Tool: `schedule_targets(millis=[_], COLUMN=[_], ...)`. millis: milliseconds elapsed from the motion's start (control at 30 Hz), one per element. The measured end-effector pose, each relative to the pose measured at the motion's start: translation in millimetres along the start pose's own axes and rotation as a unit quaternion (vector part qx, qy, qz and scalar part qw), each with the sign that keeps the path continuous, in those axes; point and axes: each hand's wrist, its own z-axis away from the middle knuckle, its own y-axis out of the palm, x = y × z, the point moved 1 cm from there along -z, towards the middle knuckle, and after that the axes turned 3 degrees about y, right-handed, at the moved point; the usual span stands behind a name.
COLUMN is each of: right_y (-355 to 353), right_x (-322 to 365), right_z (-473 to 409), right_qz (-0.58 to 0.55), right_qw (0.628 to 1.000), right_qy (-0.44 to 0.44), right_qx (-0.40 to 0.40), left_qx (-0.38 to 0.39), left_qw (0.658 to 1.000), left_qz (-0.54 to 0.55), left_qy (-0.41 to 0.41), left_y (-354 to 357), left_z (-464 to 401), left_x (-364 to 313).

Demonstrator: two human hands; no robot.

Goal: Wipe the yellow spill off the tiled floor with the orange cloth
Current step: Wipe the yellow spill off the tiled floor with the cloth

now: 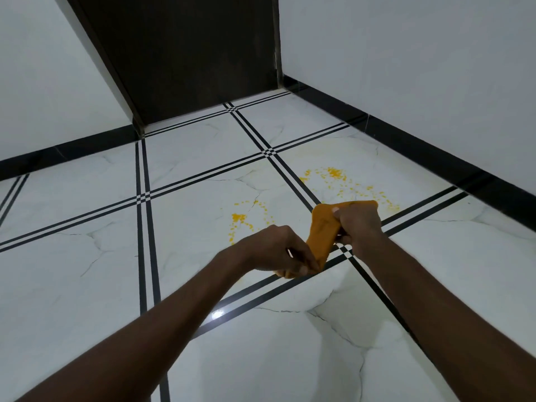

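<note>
Both forearms outstretched, left hand (278,250) pinching orange cloth (320,233) low, right hand (358,223) gripping its top

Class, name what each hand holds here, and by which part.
Both hold the orange cloth: the left hand pinches its lower end, the right hand grips its upper end.

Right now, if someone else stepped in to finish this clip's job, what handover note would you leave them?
Left hand pinches the lower end of the orange cloth; right hand grips its upper end. The cloth is held between them above the tiled floor.
Yellow spill lies in two patches: one on the tile beyond the right hand, the other on the tile to its left.
Done: cloth in hand.
Left: wipe both patches; a faint yellowish film surrounds the far one.
</note>
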Motion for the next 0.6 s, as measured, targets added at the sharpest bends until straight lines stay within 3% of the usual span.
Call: schedule_targets(millis=[67,233,300,433,600], right_y=[-11,-45,-55,-65,-76], right_x=[14,45,53,63,61], right_z=[12,39,46,47,48], right_qz=[0.069,0.132,0.130,0.195,0.242], right_qw=[0.994,0.970,0.963,0.945,0.936], right_qy=[-0.085,-0.159,-0.186,-0.218,-0.137], right_qx=[0.001,0.125,0.148,0.146,0.217], left_qx=[-0.003,-0.201,-0.175,-0.141,-0.087], left_qw=[0.995,0.941,0.909,0.841,0.829], left_qz=[0.088,0.235,0.346,0.512,0.536], left_qy=[-0.040,-0.136,-0.155,-0.106,-0.133], left_y=[2,-9,-12,-10,-3], left_z=[-4,-17,-24,-33,-36], left_x=[3,14,12,-9,-19])
